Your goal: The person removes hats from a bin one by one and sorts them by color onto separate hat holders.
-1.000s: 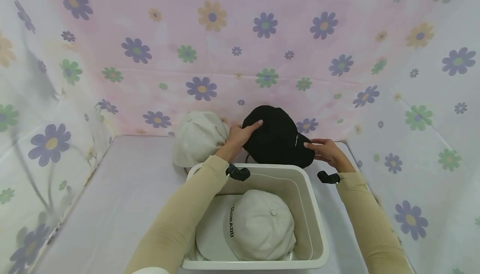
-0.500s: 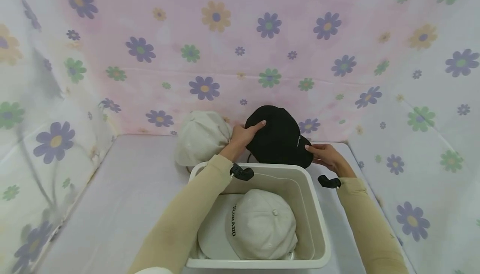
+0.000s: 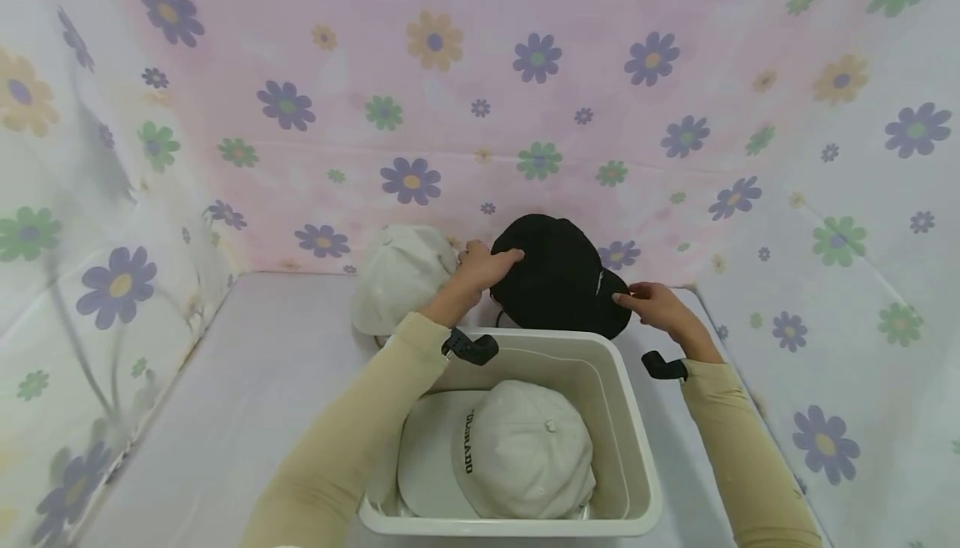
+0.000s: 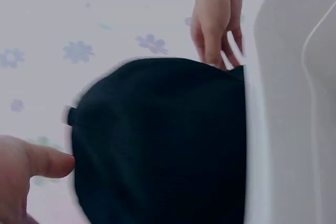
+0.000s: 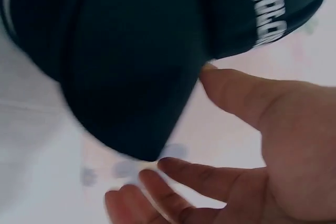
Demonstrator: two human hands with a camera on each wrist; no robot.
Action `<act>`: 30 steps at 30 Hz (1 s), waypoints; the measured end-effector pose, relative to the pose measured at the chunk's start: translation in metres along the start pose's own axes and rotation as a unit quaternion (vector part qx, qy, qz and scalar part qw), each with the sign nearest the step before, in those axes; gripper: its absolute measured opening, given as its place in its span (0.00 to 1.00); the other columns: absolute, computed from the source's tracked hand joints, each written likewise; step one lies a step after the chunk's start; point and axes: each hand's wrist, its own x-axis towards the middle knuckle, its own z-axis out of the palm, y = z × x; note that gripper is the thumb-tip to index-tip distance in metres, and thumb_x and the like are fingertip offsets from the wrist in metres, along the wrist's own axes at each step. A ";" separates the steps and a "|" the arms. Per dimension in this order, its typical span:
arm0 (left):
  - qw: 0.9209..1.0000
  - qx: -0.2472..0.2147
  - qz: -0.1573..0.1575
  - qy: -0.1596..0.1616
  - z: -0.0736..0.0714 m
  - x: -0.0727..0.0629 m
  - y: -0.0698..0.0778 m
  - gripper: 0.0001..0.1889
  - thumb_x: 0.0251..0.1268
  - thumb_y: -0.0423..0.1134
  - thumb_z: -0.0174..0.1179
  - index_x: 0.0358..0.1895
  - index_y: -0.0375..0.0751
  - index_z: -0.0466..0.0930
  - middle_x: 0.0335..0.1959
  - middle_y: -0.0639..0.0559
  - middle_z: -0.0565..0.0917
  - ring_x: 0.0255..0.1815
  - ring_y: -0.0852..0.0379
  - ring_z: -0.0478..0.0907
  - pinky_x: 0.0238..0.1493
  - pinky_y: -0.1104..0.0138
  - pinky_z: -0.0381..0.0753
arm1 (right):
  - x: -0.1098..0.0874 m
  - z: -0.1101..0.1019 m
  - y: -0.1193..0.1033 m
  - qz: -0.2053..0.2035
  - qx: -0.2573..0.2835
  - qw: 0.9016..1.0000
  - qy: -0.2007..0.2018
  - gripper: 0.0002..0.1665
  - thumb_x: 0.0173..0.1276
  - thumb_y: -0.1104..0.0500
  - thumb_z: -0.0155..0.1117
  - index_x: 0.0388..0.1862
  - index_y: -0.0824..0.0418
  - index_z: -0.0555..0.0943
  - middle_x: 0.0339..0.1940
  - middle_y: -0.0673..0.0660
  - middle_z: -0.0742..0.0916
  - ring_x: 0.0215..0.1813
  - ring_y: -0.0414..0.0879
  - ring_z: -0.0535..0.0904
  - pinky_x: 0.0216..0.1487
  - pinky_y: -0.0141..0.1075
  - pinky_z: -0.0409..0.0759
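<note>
A black baseball cap [image 3: 551, 277] stands against the back wall, behind the bin, its brim pointing right. White lettering shows on its front in the right wrist view. My left hand [image 3: 480, 271] is at the cap's left side, the thumb tip reaching the crown. At the brim, my right hand [image 3: 656, 308] has its thumb against the cap; in the right wrist view its other fingers [image 5: 205, 182] are spread, just off the brim's tip. A cream cap [image 3: 401, 277] stands left of the black one, partly behind my left hand. Another cream cap [image 3: 525, 452] with dark lettering lies in the bin.
The off-white plastic bin [image 3: 637, 448] stands in front of the black cap, its far rim close to it. Flower-printed cloth [image 3: 450, 114] hangs at the back and both sides. Pale cloth covers the table [image 3: 217, 414].
My left hand's fingers have lifted a little and its thumb has slid slightly lower on the black cap. The right hand has shifted slightly. The caps stay about where they were.
</note>
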 end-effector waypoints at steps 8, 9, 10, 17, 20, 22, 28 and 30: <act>0.990 -0.051 0.133 0.001 -0.041 -0.045 0.027 0.36 0.76 0.47 0.54 0.80 0.42 0.52 0.79 0.43 0.59 0.78 0.44 0.61 0.76 0.50 0.64 | -0.034 -0.012 -0.042 -0.051 -0.084 0.995 0.029 0.45 0.80 0.44 0.54 0.77 0.77 0.57 0.75 0.78 0.66 0.71 0.74 0.66 0.66 0.64 0.73; 0.987 -0.053 0.151 0.004 -0.047 -0.049 0.028 0.34 0.76 0.46 0.53 0.80 0.42 0.54 0.78 0.43 0.61 0.77 0.45 0.63 0.75 0.51 0.65 | -0.039 -0.012 -0.048 -0.062 -0.088 0.994 0.033 0.44 0.79 0.44 0.55 0.77 0.76 0.58 0.75 0.77 0.67 0.71 0.73 0.67 0.65 0.63 0.73; 0.984 -0.053 0.169 0.009 -0.053 -0.054 0.029 0.33 0.77 0.44 0.53 0.79 0.41 0.56 0.77 0.43 0.64 0.76 0.45 0.65 0.75 0.51 0.66 | -0.044 -0.012 -0.054 -0.072 -0.092 0.992 0.035 0.44 0.79 0.44 0.55 0.78 0.75 0.58 0.75 0.76 0.67 0.71 0.72 0.67 0.65 0.63 0.74; 0.965 -0.017 0.262 0.013 -0.091 -0.091 0.023 0.27 0.80 0.44 0.49 0.77 0.41 0.61 0.76 0.45 0.68 0.77 0.48 0.65 0.76 0.52 0.64 | -0.084 -0.006 -0.086 -0.142 -0.110 0.983 0.047 0.40 0.79 0.47 0.57 0.78 0.70 0.61 0.76 0.71 0.68 0.73 0.70 0.66 0.68 0.66 0.69; 0.957 0.008 0.289 0.007 -0.102 -0.106 0.016 0.27 0.81 0.43 0.48 0.77 0.40 0.61 0.76 0.45 0.68 0.77 0.49 0.64 0.77 0.51 0.63 | -0.099 0.000 -0.092 -0.162 -0.109 0.980 0.046 0.40 0.78 0.46 0.58 0.78 0.69 0.62 0.77 0.69 0.68 0.76 0.68 0.63 0.70 0.66 0.65; 0.952 0.028 0.304 0.006 -0.107 -0.113 0.010 0.26 0.82 0.42 0.48 0.77 0.40 0.62 0.76 0.45 0.68 0.77 0.50 0.64 0.76 0.51 0.64 | -0.109 0.006 -0.095 -0.174 -0.111 0.977 0.043 0.41 0.78 0.45 0.59 0.78 0.69 0.62 0.78 0.69 0.67 0.77 0.68 0.61 0.72 0.66 0.63; 0.941 0.076 0.329 0.022 -0.109 -0.126 -0.015 0.26 0.81 0.43 0.49 0.76 0.41 0.64 0.76 0.46 0.69 0.78 0.48 0.64 0.75 0.47 0.64 | -0.132 0.030 -0.091 -0.187 -0.115 0.975 0.039 0.46 0.78 0.42 0.59 0.81 0.68 0.56 0.80 0.68 0.64 0.80 0.67 0.57 0.74 0.65 0.60; 0.940 0.079 0.330 0.021 -0.106 -0.129 -0.025 0.26 0.81 0.43 0.50 0.76 0.41 0.65 0.75 0.46 0.70 0.77 0.48 0.64 0.75 0.45 0.65 | -0.138 0.041 -0.086 -0.191 -0.110 0.975 0.035 0.47 0.77 0.42 0.59 0.81 0.67 0.55 0.80 0.67 0.63 0.80 0.67 0.57 0.73 0.66 0.60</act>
